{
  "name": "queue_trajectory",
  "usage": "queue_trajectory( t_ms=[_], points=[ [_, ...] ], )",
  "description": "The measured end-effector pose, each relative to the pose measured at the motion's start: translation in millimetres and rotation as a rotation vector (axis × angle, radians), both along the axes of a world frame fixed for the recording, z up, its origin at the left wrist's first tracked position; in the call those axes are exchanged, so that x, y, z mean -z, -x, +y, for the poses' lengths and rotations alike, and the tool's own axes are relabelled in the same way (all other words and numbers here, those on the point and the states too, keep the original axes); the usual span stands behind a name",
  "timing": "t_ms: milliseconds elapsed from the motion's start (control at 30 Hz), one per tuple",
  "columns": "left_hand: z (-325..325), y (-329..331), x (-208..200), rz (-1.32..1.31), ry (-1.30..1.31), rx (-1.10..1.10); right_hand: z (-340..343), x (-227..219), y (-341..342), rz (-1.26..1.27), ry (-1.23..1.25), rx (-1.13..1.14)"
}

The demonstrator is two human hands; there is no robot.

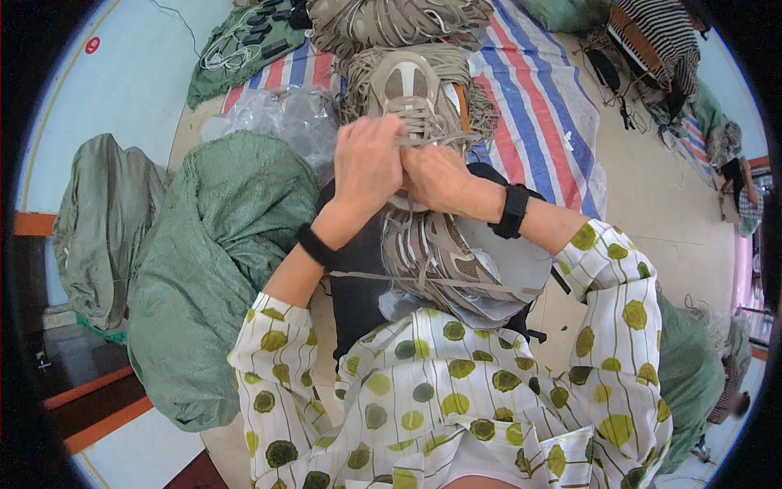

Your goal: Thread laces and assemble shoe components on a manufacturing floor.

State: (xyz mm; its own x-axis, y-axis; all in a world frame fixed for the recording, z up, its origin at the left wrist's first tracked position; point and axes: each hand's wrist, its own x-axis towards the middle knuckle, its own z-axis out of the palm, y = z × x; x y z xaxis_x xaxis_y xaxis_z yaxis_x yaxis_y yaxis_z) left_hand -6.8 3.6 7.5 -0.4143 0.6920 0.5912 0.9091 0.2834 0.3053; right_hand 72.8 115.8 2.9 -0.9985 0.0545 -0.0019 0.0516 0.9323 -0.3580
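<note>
Centre: shoe [405, 77], laces [481, 118] bunched around its far end; large bundle [399, 24] behind; tarpaulin [533, 106] on both sides. Before the shoe, at the person's lap: shoe upper [444, 257]. Left: plastic bag [281, 118], sack [216, 269] before it, second sack [106, 228] outermost.

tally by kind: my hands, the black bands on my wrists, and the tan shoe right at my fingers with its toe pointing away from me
Hands: 2
Black wristbands: 2
Tan shoe: 1
Total: 5
</note>
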Motion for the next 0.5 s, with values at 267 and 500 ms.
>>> queue_trajectory(
  t_ms=[267,500],
  points=[
    [-31,21,1,-1.172,-0.236,0.117,-3,-37,-32,-0.397,0.484,-0.423],
    [-22,-2,7,-0.693,-0.371,-0.134,47,-40,-28,-0.471,0.612,-0.351]
  ],
)
